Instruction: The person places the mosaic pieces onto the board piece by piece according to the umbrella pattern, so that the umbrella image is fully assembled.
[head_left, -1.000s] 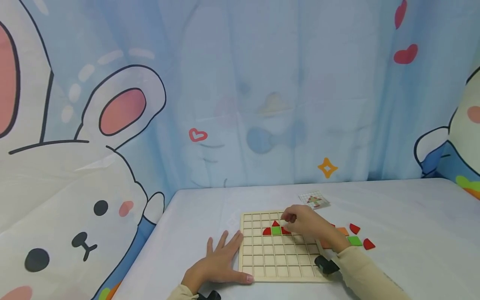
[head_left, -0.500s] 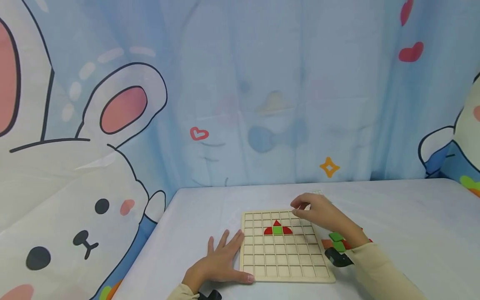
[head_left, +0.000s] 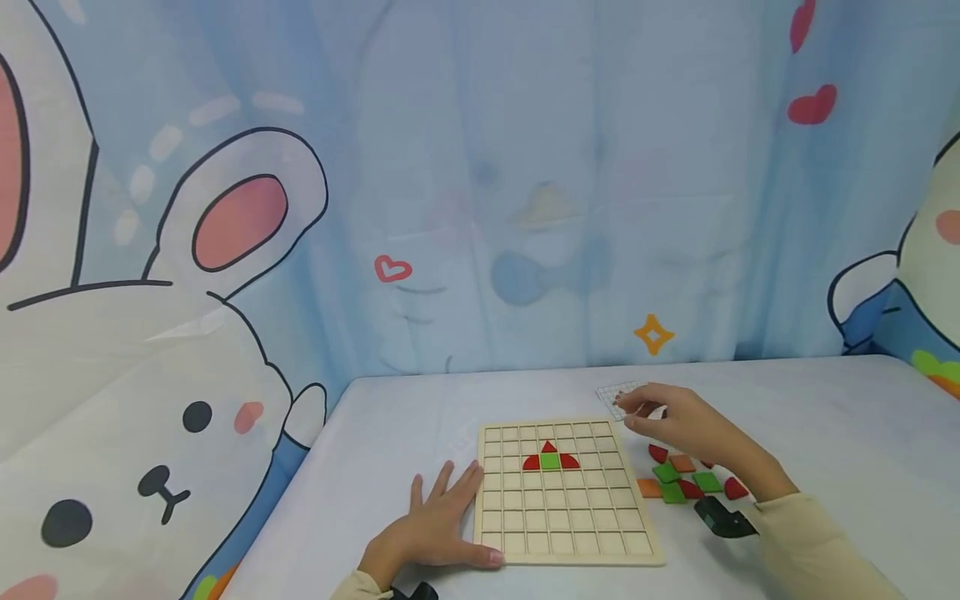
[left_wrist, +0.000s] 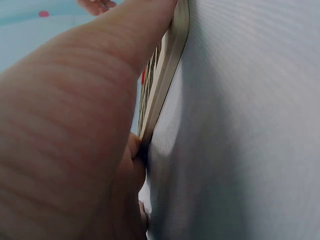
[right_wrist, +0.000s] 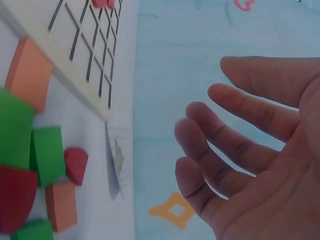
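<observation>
A pale wooden grid board [head_left: 566, 521] lies on the white table. In its upper part sit a red triangle [head_left: 548, 447], a green square [head_left: 550, 462] and a red rounded piece on either side of the square. My left hand [head_left: 435, 525] is spread at the board's left edge, with the thumb on its front left corner. My right hand [head_left: 678, 421] hovers over the table beyond the board's right edge, fingers loosely bent and holding nothing. It partly covers a small printed pattern card [head_left: 611, 397]; the right wrist view shows the card [right_wrist: 119, 160] too.
Right of the board lie several loose pieces: green squares [head_left: 707, 482], orange squares [head_left: 682, 463] and red rounded pieces [head_left: 735, 488]. Some of them overlap. Behind the table hangs a blue curtain [head_left: 450, 167] with a cartoon rabbit print.
My right hand has left the board and moved right, first to the far right corner, then out over the table. The red piece right of the green square is now uncovered. My left hand stays put.
</observation>
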